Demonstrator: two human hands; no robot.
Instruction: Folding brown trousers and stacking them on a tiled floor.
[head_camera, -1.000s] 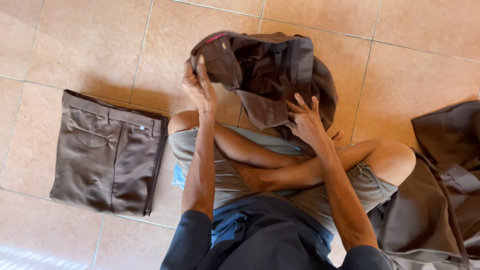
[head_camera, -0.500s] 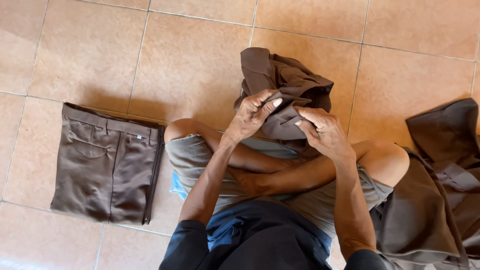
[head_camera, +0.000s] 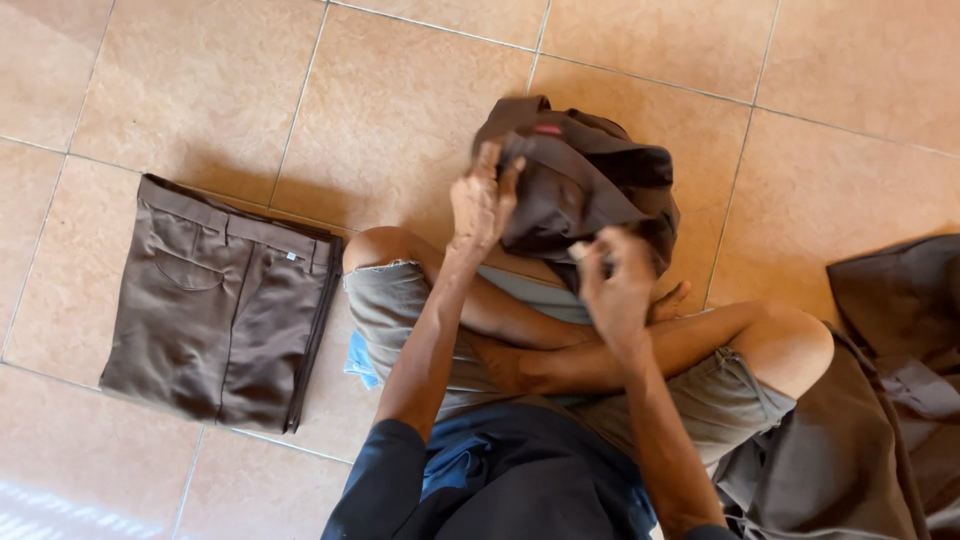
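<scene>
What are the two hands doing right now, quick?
Left hand: closed, gripping the brown garment at its left edge.
Right hand: closed, pinching the same garment at its lower edge.

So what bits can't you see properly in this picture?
- Head view: what kind of clothing the bunched brown garment is; it is crumpled up in the left hand and right hand.
- Head view: the brown cloth pile is cut off by the right and bottom edges.
- Head view: how many pieces the folded brown trousers stack holds; only edges show.
</scene>
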